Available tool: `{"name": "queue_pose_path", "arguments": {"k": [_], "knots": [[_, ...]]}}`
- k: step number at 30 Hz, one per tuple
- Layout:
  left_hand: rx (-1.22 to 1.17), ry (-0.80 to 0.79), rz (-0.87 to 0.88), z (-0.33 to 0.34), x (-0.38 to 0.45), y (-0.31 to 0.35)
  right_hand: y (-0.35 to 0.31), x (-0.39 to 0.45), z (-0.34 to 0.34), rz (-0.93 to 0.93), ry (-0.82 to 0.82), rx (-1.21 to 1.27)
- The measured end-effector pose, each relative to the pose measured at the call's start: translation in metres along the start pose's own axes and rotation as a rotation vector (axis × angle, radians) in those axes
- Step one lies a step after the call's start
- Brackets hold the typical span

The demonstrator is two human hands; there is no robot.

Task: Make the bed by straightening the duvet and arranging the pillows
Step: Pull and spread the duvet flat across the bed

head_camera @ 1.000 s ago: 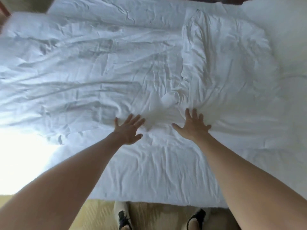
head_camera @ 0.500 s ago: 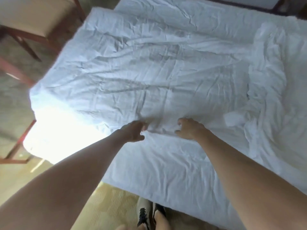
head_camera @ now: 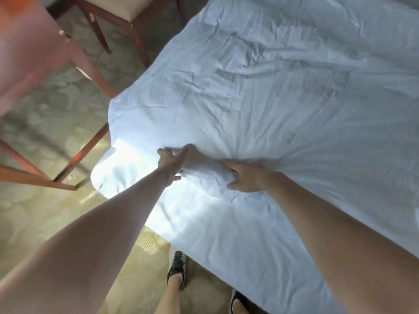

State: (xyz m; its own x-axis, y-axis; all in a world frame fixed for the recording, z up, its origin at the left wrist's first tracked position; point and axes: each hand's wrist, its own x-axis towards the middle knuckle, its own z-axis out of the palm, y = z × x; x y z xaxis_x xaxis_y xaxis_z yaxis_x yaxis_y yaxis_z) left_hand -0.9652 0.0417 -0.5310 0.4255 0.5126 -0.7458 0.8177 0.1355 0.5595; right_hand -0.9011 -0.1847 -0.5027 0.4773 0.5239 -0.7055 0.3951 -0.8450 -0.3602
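hands gather a white duvet at the corner of a bed

a person leans over a bed, both bare arms stretched forward. the left hand (head_camera: 170, 163) grips a bunched fold of the white duvet (head_camera: 272, 105), fingers curled into the cloth near the bed's sunlit corner. the right hand (head_camera: 246, 177) lies just beside it, fingers and thumb closed around the same raised ridge of fabric, so that creases fan out from between the two hands across the cover. the duvet spreads wrinkled over most of the bed, reaching from the near edge to the top right of the view, and its lower left corner is washed out by bright light. no pillow can be made out in this view. beside the bed stands a wooden chair (head_camera: 118, 17) with a pale cushioned seat, and the reddish legs of a second piece of furniture (head_camera: 88, 150) cross the left of the view, blurred. the floor is a patterned carpet (head_camera: 56, 200) in muted green and yellow. one dark and white shoe (head_camera: 176, 266) shows at the foot of the frame, close against the bed's edge.
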Motion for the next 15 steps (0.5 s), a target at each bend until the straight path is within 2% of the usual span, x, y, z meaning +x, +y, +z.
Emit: {"name": "queue_pose_path", "arguments": {"k": [3, 5, 7, 8, 9, 12, 15], "knots": [[-0.129, 0.036, -0.115, -0.03, 0.033, 0.003, -0.03, 0.034, -0.006, -0.008, -0.037, 0.094], [-0.155, 0.103, -0.205, -0.051, 0.072, -0.006, -0.053, 0.056, -0.013, -0.032, 0.12, 0.151], [-0.167, 0.141, -0.281, -0.073, 0.108, -0.011, -0.079, 0.08, -0.018, -0.033, 0.341, 0.014], [-0.206, 0.129, -0.303, -0.084, 0.113, -0.009, -0.092, 0.09, -0.018, -0.003, 0.38, -0.051], [-0.257, 0.089, -0.302, -0.095, 0.109, -0.003, -0.104, 0.101, -0.015, 0.05, 0.363, -0.08], [-0.374, -0.039, -0.268, -0.12, 0.116, 0.005, -0.13, 0.133, 0.0, 0.241, 0.16, -0.027], [-0.574, -0.166, -0.188, -0.13, 0.14, 0.001, -0.127, 0.161, 0.006, 0.308, 0.032, -0.056]]}}
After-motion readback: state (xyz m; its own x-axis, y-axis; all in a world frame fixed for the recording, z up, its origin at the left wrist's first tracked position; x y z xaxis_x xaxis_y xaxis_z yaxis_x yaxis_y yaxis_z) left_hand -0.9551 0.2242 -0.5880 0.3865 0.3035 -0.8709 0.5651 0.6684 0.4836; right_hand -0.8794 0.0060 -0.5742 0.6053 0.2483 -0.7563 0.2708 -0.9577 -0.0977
